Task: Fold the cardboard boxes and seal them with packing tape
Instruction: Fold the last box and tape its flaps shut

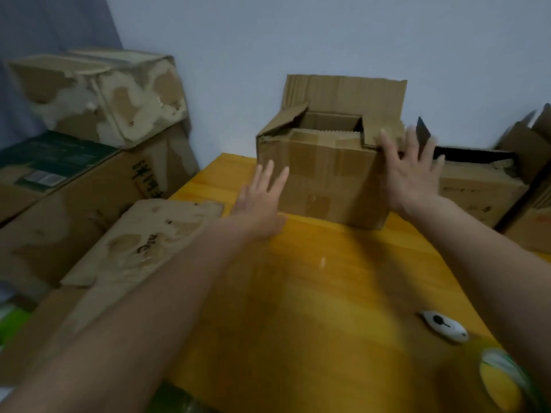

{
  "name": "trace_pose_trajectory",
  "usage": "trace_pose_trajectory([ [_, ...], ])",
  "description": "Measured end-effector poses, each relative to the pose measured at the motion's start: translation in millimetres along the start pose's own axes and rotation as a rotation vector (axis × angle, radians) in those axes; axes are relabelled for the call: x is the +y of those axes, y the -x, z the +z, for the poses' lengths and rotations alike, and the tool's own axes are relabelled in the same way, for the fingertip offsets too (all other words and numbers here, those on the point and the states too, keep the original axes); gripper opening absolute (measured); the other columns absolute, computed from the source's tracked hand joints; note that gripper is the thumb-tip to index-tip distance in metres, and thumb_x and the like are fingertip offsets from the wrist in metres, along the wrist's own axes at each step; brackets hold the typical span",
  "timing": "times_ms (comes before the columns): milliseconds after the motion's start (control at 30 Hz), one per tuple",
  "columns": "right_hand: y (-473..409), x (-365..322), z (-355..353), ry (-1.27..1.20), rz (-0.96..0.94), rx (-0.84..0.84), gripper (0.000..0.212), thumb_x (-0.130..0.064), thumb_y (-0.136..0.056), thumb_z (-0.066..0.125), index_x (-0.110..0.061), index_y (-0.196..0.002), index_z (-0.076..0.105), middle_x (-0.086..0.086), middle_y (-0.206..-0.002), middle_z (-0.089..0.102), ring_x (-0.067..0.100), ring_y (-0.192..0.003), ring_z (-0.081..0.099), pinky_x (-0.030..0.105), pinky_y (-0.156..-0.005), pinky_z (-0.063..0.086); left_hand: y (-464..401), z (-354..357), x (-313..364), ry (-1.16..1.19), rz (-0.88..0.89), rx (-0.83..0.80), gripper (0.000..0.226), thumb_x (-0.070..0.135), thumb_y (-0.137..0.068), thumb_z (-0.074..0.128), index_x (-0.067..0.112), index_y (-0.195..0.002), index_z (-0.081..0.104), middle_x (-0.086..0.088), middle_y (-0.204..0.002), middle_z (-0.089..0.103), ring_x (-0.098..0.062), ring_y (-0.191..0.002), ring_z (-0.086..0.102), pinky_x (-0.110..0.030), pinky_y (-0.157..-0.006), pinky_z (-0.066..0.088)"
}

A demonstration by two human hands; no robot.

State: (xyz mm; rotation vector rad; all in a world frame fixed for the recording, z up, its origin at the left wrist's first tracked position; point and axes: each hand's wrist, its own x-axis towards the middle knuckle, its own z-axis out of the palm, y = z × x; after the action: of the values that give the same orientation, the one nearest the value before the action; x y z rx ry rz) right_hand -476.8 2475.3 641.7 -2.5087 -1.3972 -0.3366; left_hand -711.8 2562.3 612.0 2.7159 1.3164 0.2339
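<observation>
On the yellow counter [313, 293], toward its far edge, one cardboard box [322, 174] is stood upright against the wall, its rear flap raised and its side flaps half turned in; old tape patches are seen on the front. Worn cartons [98, 96] are stacked to the left. The right hand [408, 174] is laid open-fingered at the box's right top corner; the left hand [262, 201] is held open just beside the left face, nothing clasped in either grip. A small white cutter [445, 326] is lying near. Risk noted: the creased flaps may be buckled if pressed unevenly, and the light box may be pushed off-square.
</observation>
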Motion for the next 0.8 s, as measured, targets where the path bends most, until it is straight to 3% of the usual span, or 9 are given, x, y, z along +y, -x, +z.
trace_pose_trajectory([
  [67, 26.4, -21.1, 4.2, 0.107, -0.136, 0.117, 0.088, -0.012, -0.088, 0.056, -0.031, -0.151, -0.003, 0.009, -0.159, -0.013, 0.040, -0.143, -0.016, 0.057, -0.113, -0.003, 39.4, 13.6, -10.9, 0.028, -0.046, -0.047, 0.097, 0.038, -0.091, 0.060, 0.027, -0.152, -0.015, -0.001, -0.160, -0.023, -0.023, -0.147, -0.017, -0.048, -0.120, 0.006],
  [133, 58.6, -55.1, 13.5, 0.115, -0.338, 0.094, 0.081, -0.011, -0.089, 0.054, -0.030, -0.151, 0.005, 0.004, -0.159, -0.013, 0.033, -0.144, -0.017, 0.054, -0.114, -0.003, 78.9, 19.5, -27.6, 0.044, -0.129, -0.102, 0.101, 0.044, -0.090, 0.061, 0.028, -0.151, -0.017, 0.000, -0.159, -0.024, -0.023, -0.147, -0.018, -0.049, -0.120, 0.005],
  [200, 93.3, -94.4, 23.3, 0.005, -0.476, -0.087, 0.071, -0.011, -0.093, 0.048, -0.029, -0.151, 0.012, 0.000, -0.160, -0.010, 0.029, -0.145, -0.015, 0.051, -0.116, 0.002, 120.5, 17.9, -47.5, 0.027, -0.209, -0.197, 0.111, 0.052, -0.083, 0.066, 0.031, -0.150, -0.020, 0.001, -0.159, -0.026, -0.024, -0.147, -0.019, -0.052, -0.119, 0.002],
  [367, 172.2, -160.8, 49.3, -0.185, -0.598, -0.462, 0.061, -0.024, -0.097, 0.047, -0.024, -0.151, 0.017, 0.001, -0.161, -0.001, 0.029, -0.147, 0.000, 0.044, -0.117, 0.016, 221.4, 19.3, -95.1, -0.019, -0.300, -0.464, 0.140, 0.060, -0.062, 0.080, 0.036, -0.145, -0.030, 0.002, -0.156, -0.031, -0.026, -0.144, -0.025, -0.054, -0.117, -0.003],
  [467, 202.5, -171.1, 56.7, -0.254, -0.564, -0.621, 0.064, -0.029, -0.097, 0.049, -0.022, -0.151, 0.014, 0.005, -0.160, 0.001, 0.031, -0.146, 0.002, 0.040, -0.118, 0.013, 262.5, 34.0, -104.1, -0.166, -0.280, -0.406, 0.126, 0.034, -0.079, 0.076, 0.032, -0.146, -0.030, -0.003, -0.154, -0.034, -0.026, -0.144, -0.024, -0.050, -0.119, -0.003],
  [533, 217.3, -169.0, 57.3, -0.292, -0.527, -0.698, 0.067, -0.033, -0.097, 0.050, -0.023, -0.152, 0.013, 0.005, -0.160, 0.002, 0.029, -0.146, 0.003, 0.039, -0.118, 0.012, 277.9, 38.5, -105.5, -0.272, -0.247, -0.297, 0.097, 0.010, -0.093, 0.056, 0.022, -0.150, -0.022, -0.007, -0.158, -0.025, -0.024, -0.147, -0.019, -0.042, -0.121, -0.002],
  [600, 228.2, -159.7, 54.4, -0.303, -0.507, -0.733, 0.068, -0.036, -0.097, 0.049, -0.023, -0.152, 0.013, 0.005, -0.160, 0.003, 0.027, -0.146, 0.005, 0.038, -0.118, 0.013, 284.4, 38.4, -100.2, -0.283, -0.240, -0.212, 0.081, -0.007, -0.094, 0.039, 0.011, -0.151, -0.015, -0.008, -0.161, -0.017, -0.020, -0.148, -0.012, -0.032, -0.120, -0.003],
  [700, 234.0, -137.5, 41.5, -0.446, -0.427, -0.755, 0.066, -0.038, -0.098, 0.048, -0.018, -0.152, 0.016, 0.006, -0.159, 0.013, 0.024, -0.145, 0.015, 0.034, -0.117, 0.017, 281.8, 38.1, -68.7, -0.157, -0.211, -0.099, 0.070, -0.011, -0.093, 0.028, 0.007, -0.153, -0.005, -0.008, -0.162, -0.004, -0.019, -0.149, -0.003, -0.026, -0.116, -0.004],
  [800, 234.6, -115.2, 27.5, -0.765, -0.206, -0.729, 0.062, -0.039, -0.097, 0.048, -0.013, -0.149, 0.025, 0.007, -0.153, 0.031, 0.023, -0.138, 0.033, 0.031, -0.112, 0.026, 277.4, 43.0, -14.1, -0.098, -0.139, -0.078, 0.065, -0.004, -0.096, 0.028, 0.007, -0.153, -0.002, -0.009, -0.162, 0.001, -0.022, -0.149, 0.000, -0.030, -0.118, 0.001],
])
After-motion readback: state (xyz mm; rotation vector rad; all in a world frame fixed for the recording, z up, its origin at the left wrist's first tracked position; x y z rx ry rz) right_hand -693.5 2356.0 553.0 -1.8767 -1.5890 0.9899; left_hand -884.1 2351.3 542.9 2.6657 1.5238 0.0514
